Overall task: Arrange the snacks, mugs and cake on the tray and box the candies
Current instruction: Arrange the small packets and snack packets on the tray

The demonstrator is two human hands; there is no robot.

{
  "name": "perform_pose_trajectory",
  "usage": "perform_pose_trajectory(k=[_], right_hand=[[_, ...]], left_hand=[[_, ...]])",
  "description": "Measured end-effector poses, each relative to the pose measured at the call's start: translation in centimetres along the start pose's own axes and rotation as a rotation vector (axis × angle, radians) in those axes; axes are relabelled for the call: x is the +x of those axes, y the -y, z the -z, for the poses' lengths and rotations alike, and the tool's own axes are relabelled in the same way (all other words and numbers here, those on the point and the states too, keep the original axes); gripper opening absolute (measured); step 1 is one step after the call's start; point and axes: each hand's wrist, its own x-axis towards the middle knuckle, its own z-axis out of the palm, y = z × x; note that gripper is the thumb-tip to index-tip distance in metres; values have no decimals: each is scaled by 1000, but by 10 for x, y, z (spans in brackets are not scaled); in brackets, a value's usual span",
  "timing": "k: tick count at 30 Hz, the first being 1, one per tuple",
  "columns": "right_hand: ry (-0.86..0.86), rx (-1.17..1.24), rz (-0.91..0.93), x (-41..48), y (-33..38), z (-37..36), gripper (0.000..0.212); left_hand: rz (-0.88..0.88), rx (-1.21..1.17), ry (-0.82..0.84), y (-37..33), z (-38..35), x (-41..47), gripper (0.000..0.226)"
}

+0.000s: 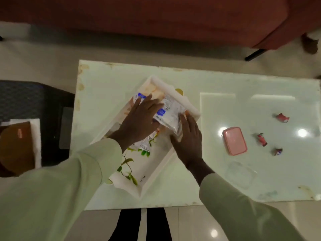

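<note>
Both hands lie flat on the snack packets (pixel 166 113) in the tray (pixel 175 87) — left hand (pixel 139 122) spread on top, right hand (pixel 188 141) at their edge, neither clenched. Pink box (pixel 234 141) sits shut, right of the tray — three candies (pixel 262 139) lie beyond it.

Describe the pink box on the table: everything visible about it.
The pink box is a small rounded-rectangle container, plastic by its look, with a matching pink lid seated on top, so it reads as closed. It lies flat on the glossy white table, turned slightly askew to the table's edges, to the right of the white tray and left of three wrapped candies. Neither hand touches it, and nothing rests on it. A clear shape, perhaps another lid, lies just nearer the person; it is too faint to identify.
</note>
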Motion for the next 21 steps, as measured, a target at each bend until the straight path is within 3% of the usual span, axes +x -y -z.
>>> perform_pose_trajectory(k=[6, 9, 13, 16, 21], right_hand=[[-193, 130, 104, 26, -7, 0, 49], [-197, 356, 4, 22, -4, 20, 34], [-111, 570, -199, 23, -6, 45, 22], [-115, 693, -306, 30, -11, 52, 18], [-95, 789, -609, 42, -20, 38, 41]], left_hand=[[-64, -62, -117, -1, -5, 9, 39], [16, -394, -165, -12, 7, 12, 37], [211, -873, -52, -27, 22, 31, 51], [227, -799, 1, -35, 18, 51, 45], [292, -607, -71, -41, -10, 77, 37]])
